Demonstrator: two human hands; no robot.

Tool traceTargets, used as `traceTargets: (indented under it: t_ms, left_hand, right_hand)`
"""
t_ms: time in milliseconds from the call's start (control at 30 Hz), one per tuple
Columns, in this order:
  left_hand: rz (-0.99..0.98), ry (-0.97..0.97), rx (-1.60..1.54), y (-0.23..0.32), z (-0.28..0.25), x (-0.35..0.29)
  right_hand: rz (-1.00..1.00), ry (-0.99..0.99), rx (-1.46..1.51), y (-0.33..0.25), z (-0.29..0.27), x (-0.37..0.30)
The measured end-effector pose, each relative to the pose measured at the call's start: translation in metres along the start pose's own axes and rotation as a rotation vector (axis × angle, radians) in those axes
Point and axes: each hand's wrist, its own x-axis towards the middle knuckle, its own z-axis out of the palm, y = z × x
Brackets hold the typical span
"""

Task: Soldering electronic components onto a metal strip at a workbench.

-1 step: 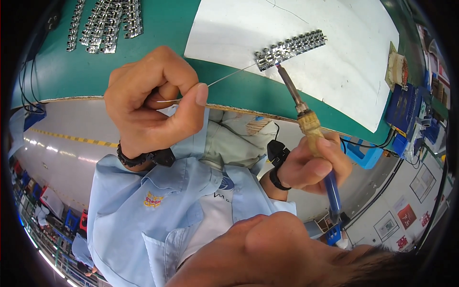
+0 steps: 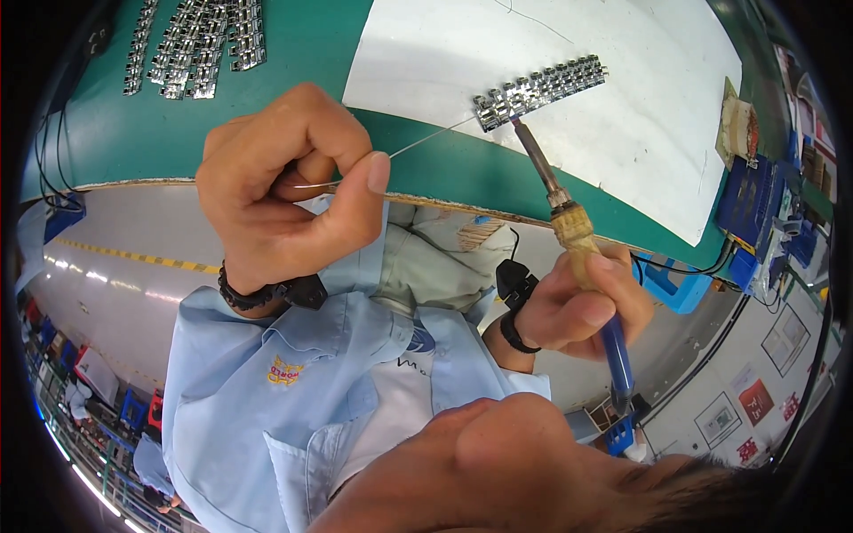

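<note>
The left hand pinches a thin wire between thumb and forefinger, part of it hidden by the thumb. The right hand grips a soldering iron, its fingers covering much of the handle. The metal strip lies on white paper, beyond both hands; wire and iron tip reach its left end (whether they touch it is too small to tell). More strips at upper left are cut off by the picture's top.

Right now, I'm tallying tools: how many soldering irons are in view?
1: the soldering iron in the right hand, angled toward the segmented metal strip.
</note>
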Motion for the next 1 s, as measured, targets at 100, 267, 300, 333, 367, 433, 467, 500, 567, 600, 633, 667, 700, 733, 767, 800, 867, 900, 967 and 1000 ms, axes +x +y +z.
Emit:
traceTargets:
  t_ms: [100,267,300,333,367,433,467,500,567,600,633,667,700,733,767,800,867,900,967,1000]
  left_hand:
    - [0.003,0.01,0.016,-0.001,0.003,0.001]
    - [0.004,0.006,0.024,-0.001,0.004,0.001]
    - [-0.003,0.004,0.029,-0.001,0.003,0.001]
    - [-0.014,-0.007,0.036,-0.001,0.003,0.001]
    - [-0.011,-0.006,0.041,0.0,0.002,0.001]
    - [-0.024,-0.017,0.058,0.0,0.002,0.001]
    - [-0.028,-0.026,0.062,0.001,0.002,0.001]
    - [-0.04,-0.031,0.068,0.0,0.002,0.002]
    - [-0.026,-0.021,0.064,0.001,0.003,0.003]
    - [-0.001,-0.005,0.055,0.001,0.003,0.004]
    - [0.024,-0.003,0.055,0.002,0.004,0.005]
    - [0.007,0.02,0.022,0.003,0.005,0.006]
    - [-0.012,0.029,-0.003,0.004,0.006,0.007]
    - [-0.028,0.059,-0.044,0.006,0.007,0.008]
    - [-0.058,0.03,-0.028,0.007,0.009,0.008]
    - [-0.08,0.018,-0.03,0.009,0.01,0.008]
    - [-0.104,0.007,-0.026,0.009,0.013,0.01]
    - [-0.108,0.008,-0.02,0.009,0.014,0.01]
    - [-0.106,0.006,-0.008,0.007,0.015,0.012]
    - [-0.099,0.005,-0.003,0.006,0.015,0.012]
  right_hand:
    - [0.026,-0.051,-0.007,-0.001,-0.001,0.0]
    - [0.036,-0.026,-0.014,0.001,0.003,0.0]
    - [0.038,-0.02,-0.014,0.001,0.004,0.0]
    - [0.035,-0.019,-0.018,0.002,0.005,0.0]
    - [0.032,-0.019,-0.021,0.002,0.005,0.0]
    - [0.026,-0.026,-0.024,0.003,0.006,0.001]
    - [0.026,-0.029,-0.021,0.003,0.005,0.001]
    - [0.035,-0.031,-0.011,0.003,0.005,0.001]
    - [0.048,-0.045,-0.005,0.001,0.005,0.001]
    - [0.052,-0.059,-0.008,-0.001,0.004,0.002]
    - [0.068,-0.07,-0.034,-0.003,0.003,0.002]
    - [0.04,-0.037,-0.002,-0.004,0.003,0.002]
    - [0.025,-0.004,0.007,-0.007,0.002,0.002]
    - [0.01,0.025,0.019,-0.008,0.001,0.002]
    - [0.044,0.054,0.003,-0.009,0.002,0.001]
    - [0.077,0.084,-0.014,-0.01,0.002,0.001]
    - [0.071,0.094,-0.026,-0.007,0.002,0.002]
    - [0.032,0.072,-0.019,-0.002,0.003,0.004]
    - [0.008,0.043,-0.003,0.003,0.003,0.005]
    - [0.02,0.036,0.008,0.004,0.002,0.006]
